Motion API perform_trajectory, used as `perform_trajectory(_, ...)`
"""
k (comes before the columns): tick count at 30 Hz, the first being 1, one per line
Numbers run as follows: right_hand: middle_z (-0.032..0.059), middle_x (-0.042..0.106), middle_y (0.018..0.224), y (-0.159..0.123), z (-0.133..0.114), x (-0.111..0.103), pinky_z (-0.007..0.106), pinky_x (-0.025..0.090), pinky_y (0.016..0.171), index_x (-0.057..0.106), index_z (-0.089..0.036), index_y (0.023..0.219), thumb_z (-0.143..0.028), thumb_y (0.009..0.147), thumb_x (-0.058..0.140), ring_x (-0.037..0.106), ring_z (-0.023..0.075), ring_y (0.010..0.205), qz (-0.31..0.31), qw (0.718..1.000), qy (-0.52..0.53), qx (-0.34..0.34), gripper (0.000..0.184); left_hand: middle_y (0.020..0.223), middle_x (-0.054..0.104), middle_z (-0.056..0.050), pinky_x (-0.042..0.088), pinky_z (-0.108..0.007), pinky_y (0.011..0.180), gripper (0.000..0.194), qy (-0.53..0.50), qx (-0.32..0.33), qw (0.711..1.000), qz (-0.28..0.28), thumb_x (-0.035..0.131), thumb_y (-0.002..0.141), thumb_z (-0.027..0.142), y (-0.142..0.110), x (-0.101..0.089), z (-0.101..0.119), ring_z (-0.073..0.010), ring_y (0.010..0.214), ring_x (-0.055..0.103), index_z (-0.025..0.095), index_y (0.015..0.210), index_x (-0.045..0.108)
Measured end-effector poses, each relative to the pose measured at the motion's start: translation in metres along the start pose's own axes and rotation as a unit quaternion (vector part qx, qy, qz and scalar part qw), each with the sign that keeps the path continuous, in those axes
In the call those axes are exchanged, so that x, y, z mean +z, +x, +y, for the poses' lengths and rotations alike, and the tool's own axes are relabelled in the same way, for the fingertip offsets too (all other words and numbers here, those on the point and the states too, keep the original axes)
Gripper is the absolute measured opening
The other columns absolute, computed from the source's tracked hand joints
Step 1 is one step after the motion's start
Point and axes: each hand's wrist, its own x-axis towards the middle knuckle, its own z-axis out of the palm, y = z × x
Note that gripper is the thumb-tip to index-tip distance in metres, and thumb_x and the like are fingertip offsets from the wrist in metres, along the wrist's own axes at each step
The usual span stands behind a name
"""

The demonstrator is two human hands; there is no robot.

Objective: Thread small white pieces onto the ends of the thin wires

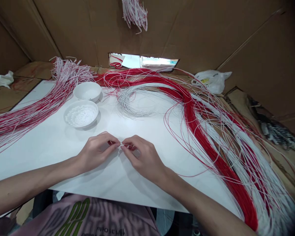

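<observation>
My left hand [97,150] and my right hand [145,156] meet fingertip to fingertip above the white table. Each pinches thumb against fingers on thin wires, and a short light stretch of wire [124,144] shows between the two. Some red shows behind the fingers of both hands; the fingers hide most of what they grip. Beyond my left hand stands a white bowl [94,119] of small white pieces. A second white bowl [87,93] stands just behind it, with little visible inside.
A red wire bundle [194,121] and white wires [211,147] curve along the right side, loose strands reaching over the table [147,190]. Red-and-white strands with white-tipped ends [68,73] lie left. Cardboard walls [199,32] surround the back. A plastic bag [212,81] sits back right.
</observation>
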Motion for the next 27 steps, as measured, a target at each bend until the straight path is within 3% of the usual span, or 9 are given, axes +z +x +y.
perform_trajectory(6,0.0001,0.062,0.081,0.003,0.002,-0.004,0.024,0.045,0.063,0.067,-0.018,0.085,-0.016,0.09,0.061,0.057,0.0101,0.066,0.016,1.0,-0.012,0.008,0.009,0.093,0.07,-0.003,0.05,-0.028,0.077,0.014,0.086,0.016,0.996,-0.014,0.066,0.086,0.021,0.006,-0.001,-0.015,-0.0151,0.086,0.062,0.018,0.1,0.065)
perform_trajectory(10,-0.0002,0.06,0.081,0.004,0.002,-0.006,0.024,0.046,0.063,0.069,-0.019,0.086,-0.013,0.089,0.061,0.055,0.0095,0.064,0.047,0.998,-0.026,0.022,0.011,0.101,0.068,-0.006,0.05,-0.033,0.082,0.017,0.134,0.012,0.991,-0.026,0.061,0.088,0.02,0.012,-0.002,-0.023,-0.0186,0.094,0.061,0.02,0.104,0.067)
perform_trajectory(18,0.0003,0.058,0.079,0.006,0.001,-0.005,0.023,0.048,0.057,0.065,-0.019,0.084,-0.013,0.088,0.06,0.054,0.0096,0.061,0.099,0.995,-0.022,0.017,0.009,0.092,0.068,-0.005,0.049,-0.031,0.076,0.014,0.113,0.006,0.993,-0.028,0.059,0.088,0.018,0.016,0.001,-0.023,-0.0178,0.086,0.06,0.022,0.089,0.073)
perform_trajectory(20,0.0005,0.058,0.078,0.006,0.0,-0.005,0.023,0.048,0.056,0.064,-0.019,0.082,-0.015,0.087,0.06,0.054,0.01,0.062,0.101,0.995,-0.014,0.013,0.007,0.09,0.07,-0.005,0.049,-0.03,0.075,0.013,0.072,-0.025,0.997,-0.029,0.059,0.088,0.02,0.016,0.0,-0.021,-0.0175,0.084,0.061,0.021,0.087,0.073)
perform_trajectory(23,0.001,0.059,0.08,0.005,-0.003,-0.006,0.022,0.048,0.055,0.063,-0.019,0.084,-0.014,0.087,0.059,0.055,0.0102,0.065,0.106,0.994,0.018,-0.009,0.007,0.087,0.072,-0.006,0.051,-0.028,0.069,0.012,-0.071,-0.119,0.99,-0.028,0.063,0.087,0.027,0.016,-0.003,-0.013,-0.0169,0.08,0.065,0.018,0.088,0.072)
perform_trajectory(27,0.0038,0.063,0.09,0.003,-0.009,-0.006,0.021,0.051,0.055,0.06,-0.018,0.088,-0.013,0.088,0.056,0.06,0.0112,0.075,0.107,0.991,0.063,-0.041,0.006,0.084,0.075,-0.006,0.055,-0.025,0.072,0.016,-0.265,-0.223,0.937,-0.031,0.074,0.079,0.03,0.014,-0.007,-0.001,-0.0164,0.079,0.07,0.016,0.086,0.071)
